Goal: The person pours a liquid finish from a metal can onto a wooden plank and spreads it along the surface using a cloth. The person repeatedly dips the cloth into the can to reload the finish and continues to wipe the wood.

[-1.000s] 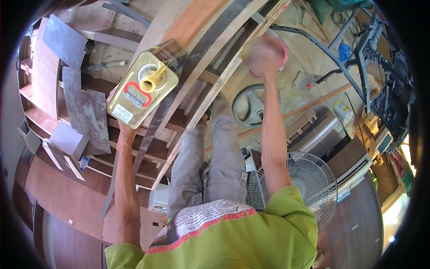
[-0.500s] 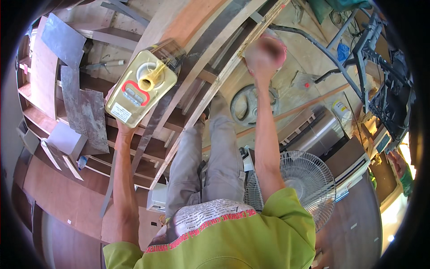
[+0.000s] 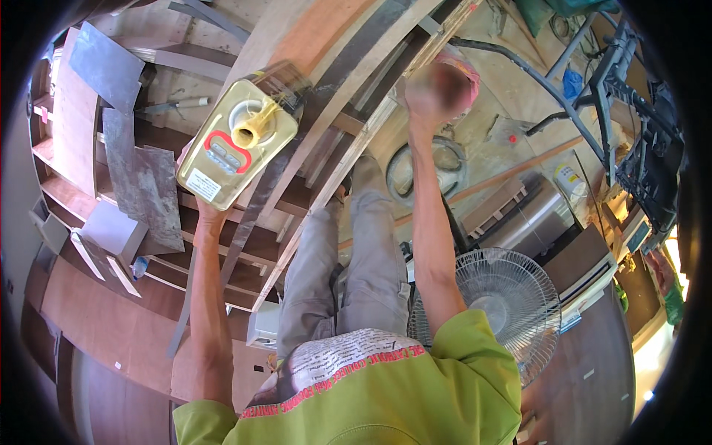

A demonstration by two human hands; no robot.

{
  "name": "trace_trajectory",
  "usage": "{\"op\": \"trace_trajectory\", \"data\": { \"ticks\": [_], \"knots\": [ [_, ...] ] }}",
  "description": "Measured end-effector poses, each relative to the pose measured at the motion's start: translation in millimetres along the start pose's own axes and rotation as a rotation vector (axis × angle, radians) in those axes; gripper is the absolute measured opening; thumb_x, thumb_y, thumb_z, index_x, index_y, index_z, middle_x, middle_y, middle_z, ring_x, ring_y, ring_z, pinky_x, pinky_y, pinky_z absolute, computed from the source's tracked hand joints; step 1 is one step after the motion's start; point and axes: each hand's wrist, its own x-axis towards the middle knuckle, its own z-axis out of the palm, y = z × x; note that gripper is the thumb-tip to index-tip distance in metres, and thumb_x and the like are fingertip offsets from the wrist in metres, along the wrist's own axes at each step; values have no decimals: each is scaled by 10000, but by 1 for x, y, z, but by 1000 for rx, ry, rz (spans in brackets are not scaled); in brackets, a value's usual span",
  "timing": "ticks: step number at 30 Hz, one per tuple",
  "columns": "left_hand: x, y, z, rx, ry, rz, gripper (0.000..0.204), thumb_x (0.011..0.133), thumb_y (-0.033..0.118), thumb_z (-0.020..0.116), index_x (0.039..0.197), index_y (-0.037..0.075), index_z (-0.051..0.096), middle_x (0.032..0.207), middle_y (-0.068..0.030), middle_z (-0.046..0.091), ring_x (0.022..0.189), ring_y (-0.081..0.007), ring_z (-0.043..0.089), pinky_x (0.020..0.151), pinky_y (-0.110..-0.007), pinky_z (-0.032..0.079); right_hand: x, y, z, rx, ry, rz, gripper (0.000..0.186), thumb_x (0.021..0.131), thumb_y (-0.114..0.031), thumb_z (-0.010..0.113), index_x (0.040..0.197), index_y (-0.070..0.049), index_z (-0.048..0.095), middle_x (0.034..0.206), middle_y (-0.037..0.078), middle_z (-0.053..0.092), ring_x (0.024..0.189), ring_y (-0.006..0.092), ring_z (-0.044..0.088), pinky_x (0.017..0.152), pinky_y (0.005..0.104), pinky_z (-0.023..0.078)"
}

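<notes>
My left hand [image 3: 211, 216] is closed around the lower edge and side of a rectangular metal can [image 3: 256, 167]. The can has a red handle, a white label and a short yellowish spout coated in drips; its top faces me and most of my fingers are behind it. My right hand [image 3: 426, 102] is stretched out beside the long beam, gripping the near left side of a round pink container [image 3: 469, 85]. Its inside looks dark brown. That area is blurred, so the separate fingers and the contents do not show clearly.
A long wooden beam frame [image 3: 334, 189] runs diagonally past my legs. Grey sheets [image 3: 157, 196] lie on the left. To the right are a round wheel-shaped base [image 3: 401, 172], a wire-guarded fan [image 3: 512, 300], a white bottle [image 3: 569, 180] and a black metal frame [image 3: 564, 107].
My right hand has shifted slightly left, and the pink container now shows mainly on the hand's right. The can in my left hand stays almost in place.
</notes>
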Motion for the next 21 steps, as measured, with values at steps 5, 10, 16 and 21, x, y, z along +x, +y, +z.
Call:
{"op": "trace_trajectory", "data": {
  "ticks": [5, 10, 16, 21],
  "knots": [
    [-4, -19, -12, 89, -34, 81, 959, 647, 116, 909, 1413, 60, 334, 1333, -96, 461, 1164, -240, 532, 939, -365, 486, -5, 21, -10, 41, 12, -38, 242, 879, -163, 726, 1002, -6, 590, 811, 0, 580, 721, 58, 496, 630, 227, 411],
    [-7, -32, -22, 308, -130, 49, 957, 649, 95, 903, 1418, 66, 334, 1332, -100, 469, 1160, -225, 529, 948, -362, 484, 7, 1, 2, -36, 48, -67, 238, 880, -138, 726, 1013, -5, 581, 770, -7, 570, 694, 52, 505, 611, 208, 413],
    [-4, -30, -17, 280, -110, 40, 929, 655, 97, 900, 1406, 65, 354, 1302, -97, 487, 1148, -217, 536, 945, -356, 485, 7, 14, -25, -40, 135, -64, 247, 884, -134, 721, 1035, 1, 578, 794, 2, 580, 694, 62, 513, 611, 207, 419],
    [-6, -23, -15, 255, -62, 68, 902, 662, 97, 896, 1395, 65, 370, 1292, -94, 499, 1140, -214, 543, 939, -353, 487, -19, 2, -14, 38, -48, 1, 229, 892, -128, 716, 1040, -16, 581, 818, -9, 581, 719, 60, 511, 655, 213, 416]
  ]
}}
